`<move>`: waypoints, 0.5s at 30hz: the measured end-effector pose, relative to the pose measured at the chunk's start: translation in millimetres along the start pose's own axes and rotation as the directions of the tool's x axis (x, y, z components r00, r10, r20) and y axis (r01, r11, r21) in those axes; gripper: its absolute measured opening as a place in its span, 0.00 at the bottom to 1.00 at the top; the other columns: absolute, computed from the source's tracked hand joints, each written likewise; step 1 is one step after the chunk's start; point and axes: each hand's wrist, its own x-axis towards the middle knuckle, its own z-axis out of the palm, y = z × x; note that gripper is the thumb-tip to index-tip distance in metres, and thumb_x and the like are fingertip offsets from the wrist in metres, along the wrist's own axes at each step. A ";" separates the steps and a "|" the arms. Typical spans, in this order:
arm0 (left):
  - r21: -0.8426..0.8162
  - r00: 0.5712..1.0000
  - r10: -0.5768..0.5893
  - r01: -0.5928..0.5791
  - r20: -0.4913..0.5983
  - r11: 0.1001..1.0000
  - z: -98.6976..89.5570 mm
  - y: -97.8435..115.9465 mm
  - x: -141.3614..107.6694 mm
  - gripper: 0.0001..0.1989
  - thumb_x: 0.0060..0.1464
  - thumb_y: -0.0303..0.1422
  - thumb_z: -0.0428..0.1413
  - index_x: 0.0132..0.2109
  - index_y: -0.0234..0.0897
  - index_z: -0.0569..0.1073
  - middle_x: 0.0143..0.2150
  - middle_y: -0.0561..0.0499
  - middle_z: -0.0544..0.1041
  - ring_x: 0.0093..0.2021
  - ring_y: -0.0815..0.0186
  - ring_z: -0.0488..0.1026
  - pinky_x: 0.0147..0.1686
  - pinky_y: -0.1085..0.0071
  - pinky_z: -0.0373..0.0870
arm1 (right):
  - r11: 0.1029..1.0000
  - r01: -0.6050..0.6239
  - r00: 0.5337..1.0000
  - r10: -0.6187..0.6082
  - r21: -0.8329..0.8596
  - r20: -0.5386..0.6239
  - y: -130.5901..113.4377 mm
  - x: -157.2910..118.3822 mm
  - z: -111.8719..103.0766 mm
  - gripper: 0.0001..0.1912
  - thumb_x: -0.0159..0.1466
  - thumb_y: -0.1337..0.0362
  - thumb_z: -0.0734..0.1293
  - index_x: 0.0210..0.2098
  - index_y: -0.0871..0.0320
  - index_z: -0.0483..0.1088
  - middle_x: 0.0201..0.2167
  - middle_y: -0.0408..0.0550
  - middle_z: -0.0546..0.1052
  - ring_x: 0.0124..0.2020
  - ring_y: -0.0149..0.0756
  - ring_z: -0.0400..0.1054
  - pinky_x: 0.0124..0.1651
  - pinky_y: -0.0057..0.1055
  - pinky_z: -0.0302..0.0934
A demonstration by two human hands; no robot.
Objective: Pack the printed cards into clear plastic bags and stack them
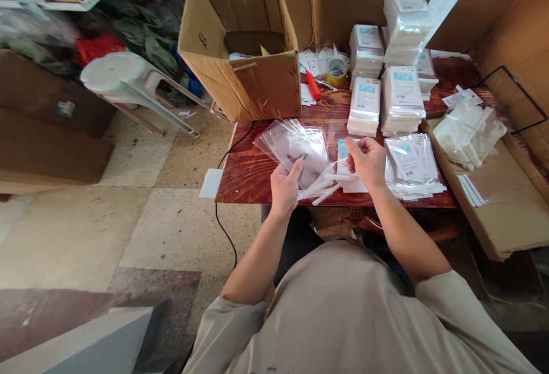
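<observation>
My left hand (286, 188) is closed on a fanned bunch of clear plastic bags (302, 145), thumb on top, over the table's front edge. To its right, my right hand (365, 159) has its thumb and fingertips pinched together. Whatever is between them is too small or transparent to make out. Beneath the right hand lies a blue-and-white printed card (343, 154), partly hidden. White strips (326, 188) stick out between the two hands. Just right of my right hand, several bagged cards (409, 162) lie in a loose overlapping pile.
Stacks of packed cards (402, 96) rise behind the hands. An open cardboard box (266, 85) stands at the back left, near a tape roll (337, 71) and a red-handled tool (313, 85). A shallow carton (506, 214) with plastic scraps sits right. A white stool (115, 71) stands left.
</observation>
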 end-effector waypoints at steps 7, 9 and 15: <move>0.006 1.000 -0.007 0.007 0.009 1.000 -1.5 -2.1 -0.3 0.21 0.46 0.44 0.76 0.39 0.34 0.82 0.33 0.50 0.81 0.30 0.69 0.76 0.30 0.74 0.73 | 0.996 0.053 0.980 -0.066 0.076 0.187 3.4 1.2 -2.1 0.22 0.64 0.44 0.75 0.44 0.53 0.69 0.29 0.40 0.74 0.24 0.30 0.68 0.26 0.29 0.67; 0.018 1.000 -0.002 0.002 0.013 1.000 -2.2 -3.3 0.2 0.21 0.47 0.45 0.76 0.38 0.34 0.81 0.33 0.50 0.81 0.30 0.69 0.76 0.32 0.74 0.74 | 0.990 0.038 0.957 -0.074 0.132 0.280 3.2 0.8 -3.4 0.27 0.62 0.46 0.77 0.52 0.53 0.70 0.35 0.42 0.76 0.32 0.32 0.73 0.35 0.32 0.73; 0.035 0.999 0.031 -0.031 0.015 0.999 -4.7 -6.6 1.9 0.22 0.47 0.46 0.75 0.42 0.34 0.83 0.40 0.47 0.84 0.38 0.65 0.80 0.42 0.69 0.79 | 0.982 0.022 0.947 -0.081 0.187 0.312 3.3 0.5 -4.7 0.21 0.62 0.50 0.79 0.45 0.58 0.76 0.27 0.42 0.76 0.28 0.31 0.70 0.36 0.33 0.69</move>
